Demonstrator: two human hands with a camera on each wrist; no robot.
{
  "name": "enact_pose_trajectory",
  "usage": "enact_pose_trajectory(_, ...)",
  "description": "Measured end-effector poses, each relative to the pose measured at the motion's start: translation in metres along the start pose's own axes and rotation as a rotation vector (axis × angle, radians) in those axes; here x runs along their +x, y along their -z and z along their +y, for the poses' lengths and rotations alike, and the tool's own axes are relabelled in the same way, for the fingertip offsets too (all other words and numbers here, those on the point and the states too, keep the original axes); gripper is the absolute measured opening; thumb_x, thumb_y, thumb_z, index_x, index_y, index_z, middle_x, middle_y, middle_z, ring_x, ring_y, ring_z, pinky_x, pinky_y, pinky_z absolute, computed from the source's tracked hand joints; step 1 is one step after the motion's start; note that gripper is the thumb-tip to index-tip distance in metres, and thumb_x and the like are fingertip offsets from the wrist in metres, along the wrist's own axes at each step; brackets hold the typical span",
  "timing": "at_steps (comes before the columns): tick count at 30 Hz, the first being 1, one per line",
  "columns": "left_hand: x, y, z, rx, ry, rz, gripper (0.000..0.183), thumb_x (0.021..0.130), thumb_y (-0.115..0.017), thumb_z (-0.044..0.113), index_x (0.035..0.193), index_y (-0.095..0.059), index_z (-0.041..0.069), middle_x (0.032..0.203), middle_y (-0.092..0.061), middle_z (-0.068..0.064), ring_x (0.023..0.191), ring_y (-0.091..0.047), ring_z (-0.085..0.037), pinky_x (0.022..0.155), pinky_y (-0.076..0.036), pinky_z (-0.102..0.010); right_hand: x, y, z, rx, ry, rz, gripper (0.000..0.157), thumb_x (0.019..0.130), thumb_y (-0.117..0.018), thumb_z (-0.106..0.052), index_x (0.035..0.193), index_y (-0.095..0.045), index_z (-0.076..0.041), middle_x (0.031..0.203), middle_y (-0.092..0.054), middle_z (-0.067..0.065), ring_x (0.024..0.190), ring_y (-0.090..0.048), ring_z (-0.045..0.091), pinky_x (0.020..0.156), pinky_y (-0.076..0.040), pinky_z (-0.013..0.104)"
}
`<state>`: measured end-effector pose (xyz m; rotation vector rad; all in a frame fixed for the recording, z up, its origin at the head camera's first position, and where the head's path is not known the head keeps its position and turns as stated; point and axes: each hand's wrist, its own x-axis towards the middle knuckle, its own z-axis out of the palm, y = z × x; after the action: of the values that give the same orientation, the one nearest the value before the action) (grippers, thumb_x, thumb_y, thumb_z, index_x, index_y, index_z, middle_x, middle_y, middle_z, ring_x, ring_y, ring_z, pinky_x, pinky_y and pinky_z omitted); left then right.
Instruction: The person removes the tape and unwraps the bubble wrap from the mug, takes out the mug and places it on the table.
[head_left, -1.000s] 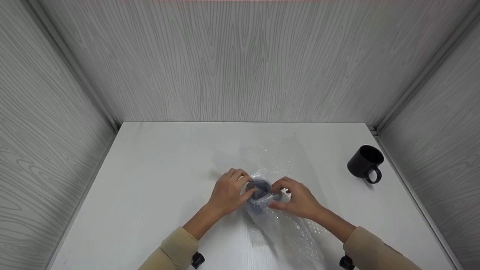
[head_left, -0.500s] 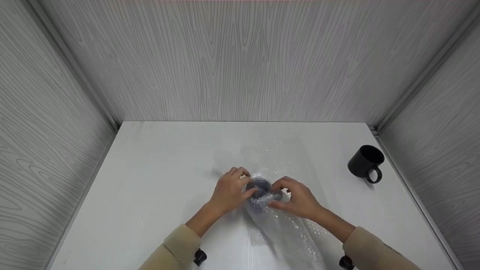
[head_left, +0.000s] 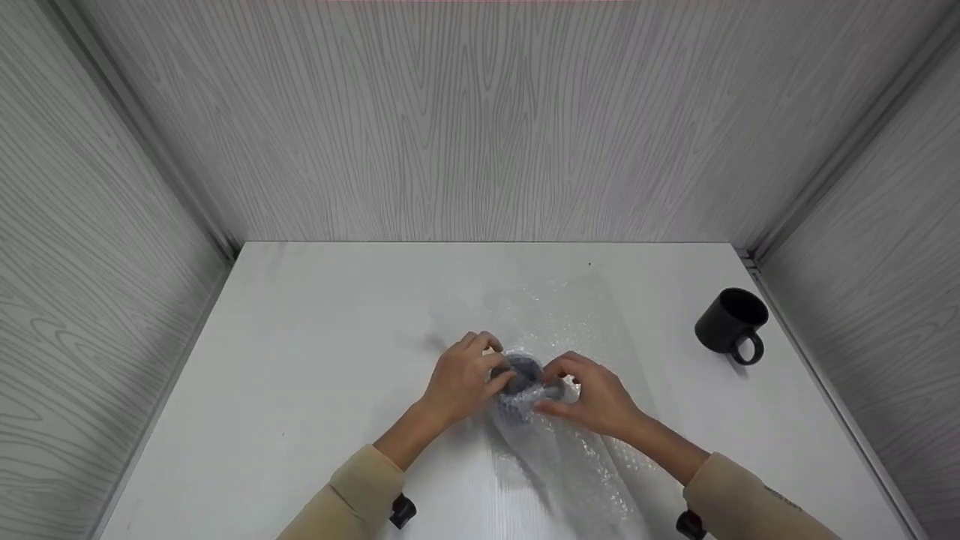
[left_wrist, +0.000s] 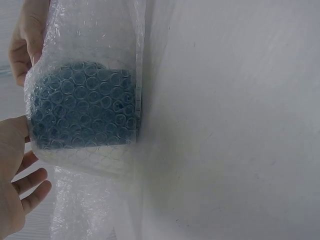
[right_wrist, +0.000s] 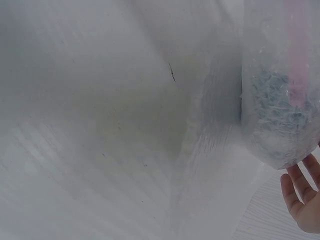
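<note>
A dark mug (left_wrist: 82, 107) stands upright in the middle of the table, wrapped in clear bubble wrap (left_wrist: 95, 30). Its open top shows in the head view, with wrap folded around the rim. My left hand (head_left: 461, 379) pinches the wrap at the left of the rim, thumb over the opening; its other fingers are spread in the left wrist view. On the opposite side, my right hand (head_left: 589, 394) holds the wrap between thumb and index finger, close to a dark part that looks like the handle. Only some right-hand fingers (right_wrist: 300, 187) show in the right wrist view.
An unwrapped black mug (head_left: 729, 324) stands at the table's right side, its handle toward the front. Loose bubble wrap stretches behind and in front of the wrapped mug. Grey wood-grain panels (head_left: 480, 120) enclose the white table (head_left: 322, 322) at back and sides.
My left hand has shifted very slightly at the rim, its thumb still over the opening. The right hand and the wrapped mug stay nearly in place.
</note>
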<state>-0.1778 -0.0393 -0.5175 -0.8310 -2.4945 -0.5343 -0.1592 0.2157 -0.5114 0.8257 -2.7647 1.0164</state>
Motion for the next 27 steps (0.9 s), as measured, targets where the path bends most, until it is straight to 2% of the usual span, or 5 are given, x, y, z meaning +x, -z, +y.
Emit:
enact_pose_trajectory(9, 0.0003, 0.0009, 0.0011, 0.01, -0.03, -0.012, 0.012, 0.089, -0.085, 0.03, 0.091, -0.082, 0.019, 0.109, -0.071, 0.0, 0.096, -0.069, -0.02, 0.081, -0.061, -0.03, 0.0002, -0.0001, -0.0011, 0.012, -0.016, -0.012, 0.035, 0.083, -0.09, -0.038, 0.11, -0.072, -0.025, 0.11, -0.071, -0.011, 0.098, -0.068, 0.014, 0.082, -0.059, 0.039)
enact_pose_trajectory(20, 0.0005, 0.0052, 0.0024, 0.009, -0.028, -0.03, 0.009, 0.092, -0.083, 0.027, 0.091, -0.082, 0.019, 0.11, -0.07, 0.001, 0.098, -0.07, -0.02, 0.083, -0.062, -0.031, 0.0007, 0.0016, -0.0014, 0.05, -0.035, -0.035, 0.038, 0.084, -0.089, -0.04, 0.114, -0.074, -0.022, 0.115, -0.071, -0.01, 0.102, -0.068, 0.014, 0.084, -0.06, 0.04)
enact_pose_trajectory(27, 0.0001, 0.0064, 0.0024, 0.001, -0.013, -0.034, 0.009, 0.093, -0.082, 0.027, 0.093, -0.082, 0.018, 0.111, -0.071, 0.001, 0.096, -0.07, -0.018, 0.078, -0.062, -0.029, -0.0002, 0.0046, -0.0023, 0.075, -0.057, -0.063, 0.036, 0.084, -0.089, -0.041, 0.113, -0.074, -0.027, 0.115, -0.071, -0.012, 0.104, -0.067, 0.013, 0.084, -0.057, 0.036)
